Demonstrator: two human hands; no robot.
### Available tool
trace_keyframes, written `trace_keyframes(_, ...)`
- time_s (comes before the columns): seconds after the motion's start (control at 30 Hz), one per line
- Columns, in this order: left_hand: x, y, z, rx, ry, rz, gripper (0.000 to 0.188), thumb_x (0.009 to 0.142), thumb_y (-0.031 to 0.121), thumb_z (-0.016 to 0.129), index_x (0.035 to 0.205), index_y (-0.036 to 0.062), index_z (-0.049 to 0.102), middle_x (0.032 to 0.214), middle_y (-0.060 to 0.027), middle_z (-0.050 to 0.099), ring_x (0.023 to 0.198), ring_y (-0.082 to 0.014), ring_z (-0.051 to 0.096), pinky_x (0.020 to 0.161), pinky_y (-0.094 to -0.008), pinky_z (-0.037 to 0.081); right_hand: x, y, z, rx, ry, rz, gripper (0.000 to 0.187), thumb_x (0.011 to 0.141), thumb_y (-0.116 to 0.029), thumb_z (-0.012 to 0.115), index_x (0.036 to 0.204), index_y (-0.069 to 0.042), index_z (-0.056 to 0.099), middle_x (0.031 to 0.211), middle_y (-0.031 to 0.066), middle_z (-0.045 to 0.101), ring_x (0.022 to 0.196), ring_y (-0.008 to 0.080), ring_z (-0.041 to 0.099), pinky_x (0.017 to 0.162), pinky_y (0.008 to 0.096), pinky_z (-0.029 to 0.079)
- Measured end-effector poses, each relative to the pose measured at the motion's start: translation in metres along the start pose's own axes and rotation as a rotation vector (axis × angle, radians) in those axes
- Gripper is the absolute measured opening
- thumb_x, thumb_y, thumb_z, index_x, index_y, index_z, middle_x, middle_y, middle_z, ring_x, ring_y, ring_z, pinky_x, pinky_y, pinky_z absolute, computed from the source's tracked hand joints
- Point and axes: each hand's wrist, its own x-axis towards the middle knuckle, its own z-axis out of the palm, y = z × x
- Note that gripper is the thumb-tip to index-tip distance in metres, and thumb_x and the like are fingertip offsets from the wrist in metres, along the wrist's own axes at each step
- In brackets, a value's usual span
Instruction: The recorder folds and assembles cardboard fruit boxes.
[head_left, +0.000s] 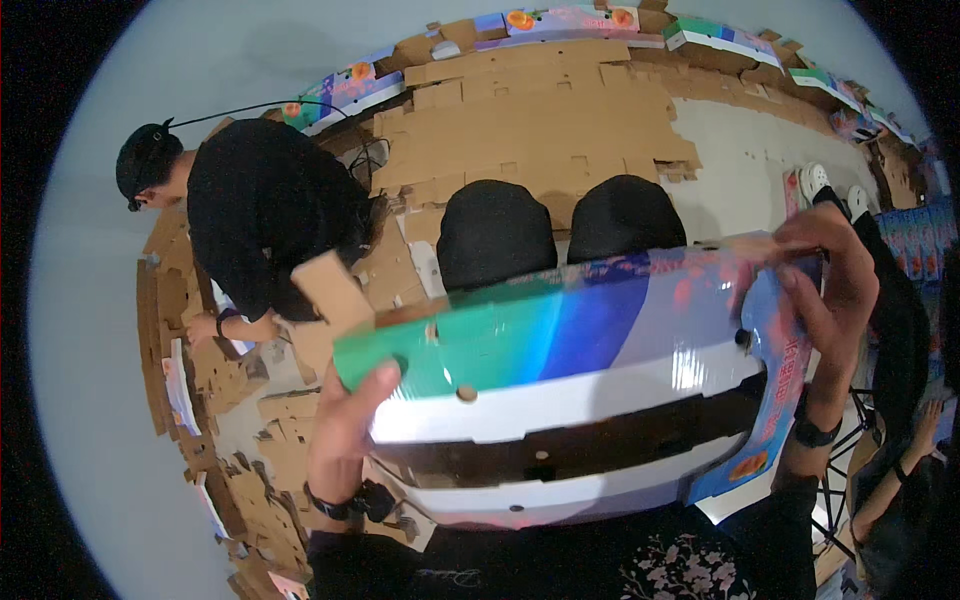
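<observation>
A long printed cardboard box, partly folded, is held across the front of my body. Its outer side runs from green through blue to pale purple, with a white band below and a long dark opening under that. At its left end my left hand grips the edge, thumb pressed on the green panel. A plain brown flap sticks up beside that end. My right hand grips the far right corner, fingers bent over the top edge and slightly blurred. The blue-purple end flap hangs below it.
Flattened brown cardboard covers the floor beyond my knees. At the left a person in black bends over more cardboard. Printed boxes line the wall. Another person's arm and stacked printed boxes are at the right.
</observation>
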Motion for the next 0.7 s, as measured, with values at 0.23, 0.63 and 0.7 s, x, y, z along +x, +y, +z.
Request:
trace_keyframes(0.23, 0.044, 0.052, 0.03, -0.252, 0.102, 0.238, 0.043, 0.098, 0.027, 0.061, 0.13, -0.0002, 0.054, 0.121, -0.0134, 0.065, 0.104, -0.0217, 0.068, 0.088, -0.0325, 0.057, 0.011, -0.007, -0.028, -0.229, 0.412, 0.026, 0.044, 0.093, -0.012, 0.064, 0.133, 0.002, 0.055, 0.135, 0.0162, 0.058, 0.13, 0.0273, 0.052, 0.115, 0.0415, 0.033)
trace_keyframes(0.63, 0.079, 0.076, 0.077, -1.109, -0.527, 0.253, 0.035, 0.104, 0.012, 0.045, 0.134, -0.0045, 0.049, 0.135, -0.019, 0.057, 0.127, -0.0286, 0.055, 0.111, -0.0435, 0.043, 0.002, -0.09, 0.042, -0.347, 0.076, -0.074, 0.092, 0.073, -0.052, 0.08, 0.143, -0.006, 0.042, 0.148, 0.0276, 0.037, 0.137, 0.0422, 0.038, 0.111, 0.0544, 0.032)
trace_keyframes(0.7, 0.068, 0.062, 0.081, -1.199, -0.595, 0.203, 0.038, 0.105, 0.015, 0.043, 0.137, -0.0046, 0.046, 0.137, -0.0199, 0.055, 0.127, -0.0294, 0.055, 0.112, -0.0443, 0.042, 0.017, -0.088, 0.057, -0.406, 0.097, -0.089, 0.11, 0.061, -0.055, 0.085, 0.148, -0.009, 0.036, 0.153, 0.0239, 0.031, 0.14, 0.042, 0.033, 0.113, 0.0543, 0.03)
